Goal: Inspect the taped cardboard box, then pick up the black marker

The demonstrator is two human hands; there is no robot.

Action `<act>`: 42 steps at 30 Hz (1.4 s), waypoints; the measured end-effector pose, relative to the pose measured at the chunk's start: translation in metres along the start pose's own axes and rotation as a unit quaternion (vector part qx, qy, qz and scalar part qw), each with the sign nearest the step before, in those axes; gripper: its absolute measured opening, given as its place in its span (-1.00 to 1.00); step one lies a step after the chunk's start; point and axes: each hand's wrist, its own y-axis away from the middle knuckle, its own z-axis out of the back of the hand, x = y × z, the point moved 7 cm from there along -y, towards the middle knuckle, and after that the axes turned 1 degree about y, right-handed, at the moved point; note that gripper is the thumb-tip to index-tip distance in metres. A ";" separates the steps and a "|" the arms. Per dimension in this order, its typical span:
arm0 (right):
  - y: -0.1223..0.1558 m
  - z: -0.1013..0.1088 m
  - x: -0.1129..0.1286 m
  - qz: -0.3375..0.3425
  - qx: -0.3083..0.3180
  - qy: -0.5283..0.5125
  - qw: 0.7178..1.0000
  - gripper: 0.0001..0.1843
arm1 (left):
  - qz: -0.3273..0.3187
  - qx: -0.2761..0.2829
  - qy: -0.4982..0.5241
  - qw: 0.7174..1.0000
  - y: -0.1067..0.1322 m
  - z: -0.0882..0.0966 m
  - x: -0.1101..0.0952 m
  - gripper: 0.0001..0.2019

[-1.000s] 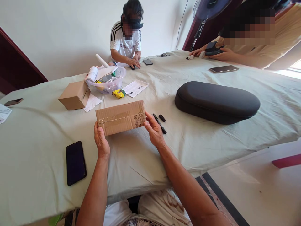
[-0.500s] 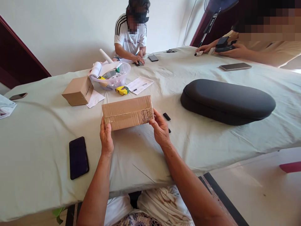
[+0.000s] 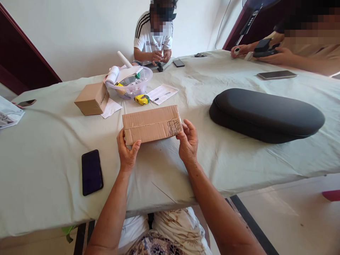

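A taped cardboard box (image 3: 151, 124) with dark scribbles at its right end is between my two hands. My left hand (image 3: 126, 150) wraps the lower left corner, its fingers along the side and its thumb spread out below the front edge. At the other end, my right hand (image 3: 188, 141) has its thumb at the lower right corner by the scribble, its other fingers curled and partly off the box. Whether the underside rests on the table is hard to make out. A dark phone (image 3: 92, 172) lies left of my left forearm.
Beyond the box are a second cardboard box (image 3: 91, 99), a plastic basin (image 3: 150, 78) of odds and ends, a yellow tape measure (image 3: 141, 100) and a paper sheet (image 3: 170, 92). A large black case (image 3: 268, 115) lies at right. Two people sit at the table's far side, handling small objects.
My left thumb has spread off the box's face, and my right fingers have loosened and lifted from its end. The small black pieces beside it are now hidden. The whole view has shifted slightly.
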 end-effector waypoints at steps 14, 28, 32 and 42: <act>0.030 -0.018 0.043 0.232 -0.036 0.370 0.899 -0.02 | -0.170 -0.065 -0.204 0.962 0.028 -0.022 -0.041 -0.05; 0.025 -0.009 0.029 0.047 -0.064 0.133 0.988 -0.37 | -0.063 -0.083 -0.106 0.989 0.017 -0.005 -0.028 -0.02; 0.020 -0.003 0.030 0.025 -0.080 0.085 0.993 -0.57 | -0.014 -0.079 -0.061 0.995 0.014 -0.002 -0.022 -0.14; 0.020 0.000 0.031 0.042 -0.079 0.069 0.994 -0.59 | 0.017 -0.066 0.002 0.998 0.013 -0.003 -0.017 -0.41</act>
